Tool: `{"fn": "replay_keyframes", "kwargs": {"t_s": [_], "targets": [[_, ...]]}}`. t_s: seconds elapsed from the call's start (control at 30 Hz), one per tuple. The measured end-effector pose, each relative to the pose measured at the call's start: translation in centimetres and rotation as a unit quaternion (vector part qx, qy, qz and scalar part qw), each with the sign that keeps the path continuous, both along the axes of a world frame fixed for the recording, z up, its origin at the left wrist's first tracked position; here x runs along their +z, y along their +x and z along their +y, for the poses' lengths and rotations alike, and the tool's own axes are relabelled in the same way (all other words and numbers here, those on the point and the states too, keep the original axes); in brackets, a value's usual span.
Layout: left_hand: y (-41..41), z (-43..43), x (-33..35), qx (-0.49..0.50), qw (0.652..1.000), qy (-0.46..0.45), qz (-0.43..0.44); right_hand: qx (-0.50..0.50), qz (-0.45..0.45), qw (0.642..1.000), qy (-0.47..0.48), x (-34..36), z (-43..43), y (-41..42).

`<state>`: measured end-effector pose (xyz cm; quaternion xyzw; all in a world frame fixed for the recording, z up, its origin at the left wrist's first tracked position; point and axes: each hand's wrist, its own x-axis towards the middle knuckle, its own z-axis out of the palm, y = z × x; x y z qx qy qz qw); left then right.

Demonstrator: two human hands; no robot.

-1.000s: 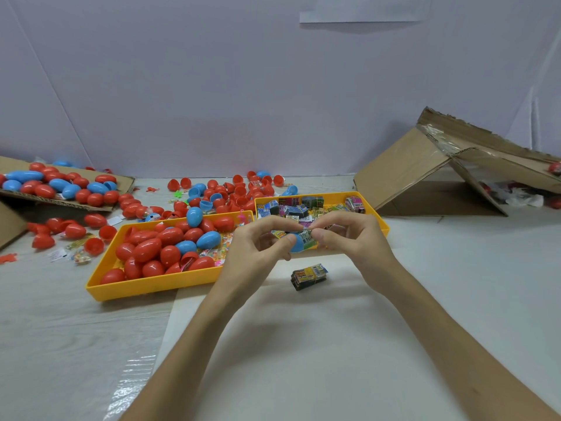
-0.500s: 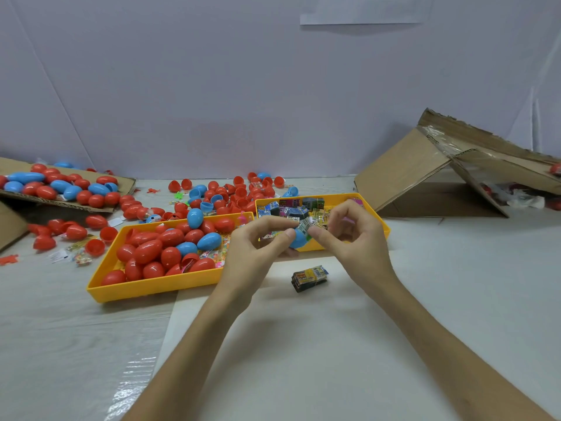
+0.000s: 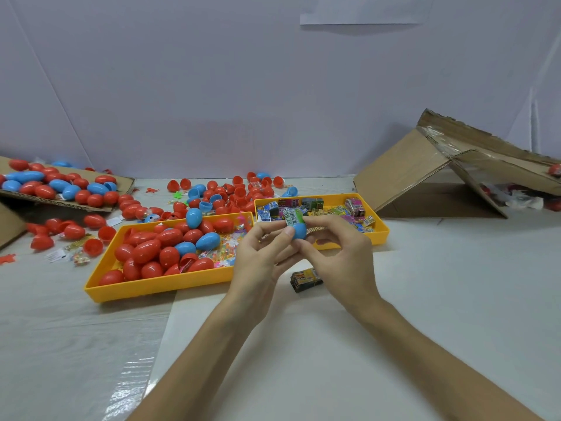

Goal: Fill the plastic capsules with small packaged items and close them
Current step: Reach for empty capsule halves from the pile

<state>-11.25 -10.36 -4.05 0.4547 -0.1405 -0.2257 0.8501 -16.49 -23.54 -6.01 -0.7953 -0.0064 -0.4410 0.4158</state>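
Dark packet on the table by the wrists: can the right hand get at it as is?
Probably yes. The dark packet lies uncovered on the table just below the right hand. But that hand and the left hand both pinch the blue capsule, so it must let go first.

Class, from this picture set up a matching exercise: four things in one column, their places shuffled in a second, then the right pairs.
1 blue plastic capsule half
2 small dark packaged item
3 red egg-shaped plastic capsules
4 brown cardboard box

A alone on the white table
B at the far right
C pinched between left hand and right hand
D piled in the left yellow plastic tray

Pairs: 1-C, 2-A, 3-D, 4-B
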Motion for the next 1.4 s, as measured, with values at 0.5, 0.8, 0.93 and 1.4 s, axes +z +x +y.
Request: {"fn": "replay_keyframes", "kwargs": {"t_s": [0.5, 0.8, 0.93, 1.4], "targets": [[0.1, 0.1, 0.3, -0.030, 0.998, -0.018, 0.044, 0.001, -0.043, 0.997, -0.063, 0.2, -0.3, 0.0], [0.3, 0.1, -0.1, -0.067, 0.996, -0.020, 0.052, -0.047, -0.043, 0.994, -0.090, 0.3, -0.5, -0.1], [0.4, 0.0, -0.4, -0.087, 0.995, -0.022, 0.043, -0.034, -0.046, 0.995, -0.087, 0.5, -0.4, -0.2], [0.8, 0.1, -0.9, -0.109, 0.994, 0.001, 0.011, -0.033, -0.031, 0.992, -0.116, 0.6, -0.6, -0.2]]}}
